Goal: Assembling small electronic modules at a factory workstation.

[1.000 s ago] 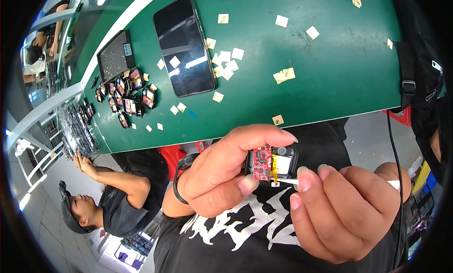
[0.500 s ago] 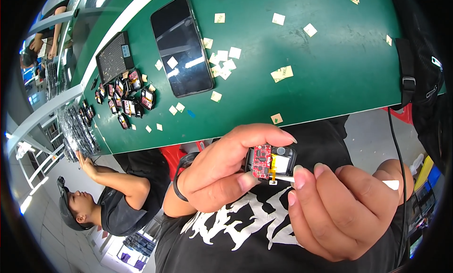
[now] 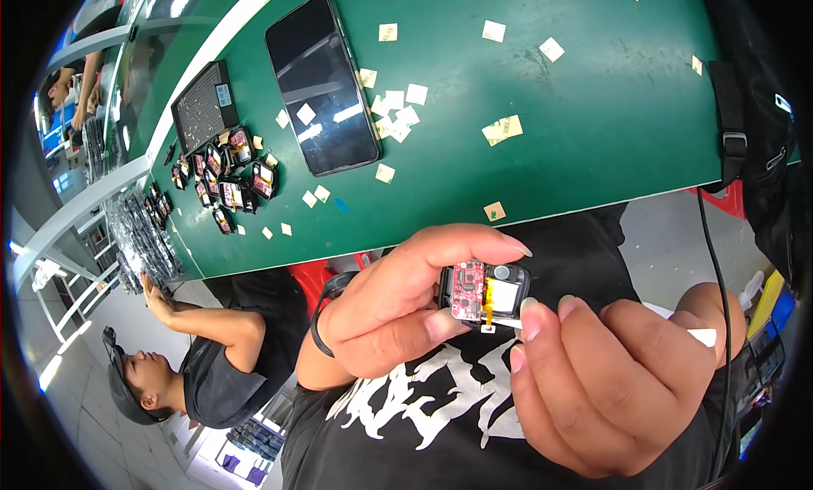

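Note:
Above my lap, my left hand (image 3: 394,308) grips a small open black device housing (image 3: 525,280) between thumb and curled index finger. Inside the housing are a red circuit board (image 3: 467,291), a yellow flex cable (image 3: 489,297), a pale rectangular part (image 3: 506,295) and a round grey part (image 3: 501,272). My right hand (image 3: 614,380) is closed, fingertips together at the housing's lower right edge. A slim white piece (image 3: 510,322) shows at its fingertips, and a white end (image 3: 703,337) sticks out behind the fingers. Whether these are one object is hidden by the hand.
On the green table (image 3: 449,193) lie a large black phone (image 3: 326,92), scattered pale square stickers (image 3: 504,130), several similar open devices (image 3: 237,181) and a dark ribbed tray (image 3: 201,109). A black bag (image 3: 762,134) hangs at the right. A co-worker (image 3: 229,363) sits at the left.
My right hand has shifted very slightly left and down at the housing's edge. The left hand keeps its grip on the device. The view has moved a little.

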Action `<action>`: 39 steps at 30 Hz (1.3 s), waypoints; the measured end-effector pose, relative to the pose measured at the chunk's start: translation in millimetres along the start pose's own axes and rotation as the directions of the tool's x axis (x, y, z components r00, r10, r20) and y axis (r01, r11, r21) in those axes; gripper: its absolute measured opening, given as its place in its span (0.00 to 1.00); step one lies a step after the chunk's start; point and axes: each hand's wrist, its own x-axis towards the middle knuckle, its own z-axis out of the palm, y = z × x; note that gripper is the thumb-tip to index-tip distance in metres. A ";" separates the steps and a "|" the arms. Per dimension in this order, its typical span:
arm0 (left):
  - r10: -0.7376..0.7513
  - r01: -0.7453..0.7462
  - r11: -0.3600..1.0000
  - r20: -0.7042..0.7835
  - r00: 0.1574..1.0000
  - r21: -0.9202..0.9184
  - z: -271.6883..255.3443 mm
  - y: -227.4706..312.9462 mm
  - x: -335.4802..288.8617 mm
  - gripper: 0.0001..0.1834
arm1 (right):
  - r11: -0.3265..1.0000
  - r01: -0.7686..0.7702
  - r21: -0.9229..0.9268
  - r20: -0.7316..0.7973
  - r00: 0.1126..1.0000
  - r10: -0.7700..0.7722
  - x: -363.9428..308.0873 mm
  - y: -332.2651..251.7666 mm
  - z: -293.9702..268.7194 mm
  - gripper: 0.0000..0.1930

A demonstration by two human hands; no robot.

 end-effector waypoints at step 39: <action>-0.295 0.240 0.903 -0.110 0.949 -0.356 7.2 6.3 2.0 0.33 | 0.995 0.063 -0.078 0.078 0.995 -0.057 -14.7 -10.1 -2.3 0.08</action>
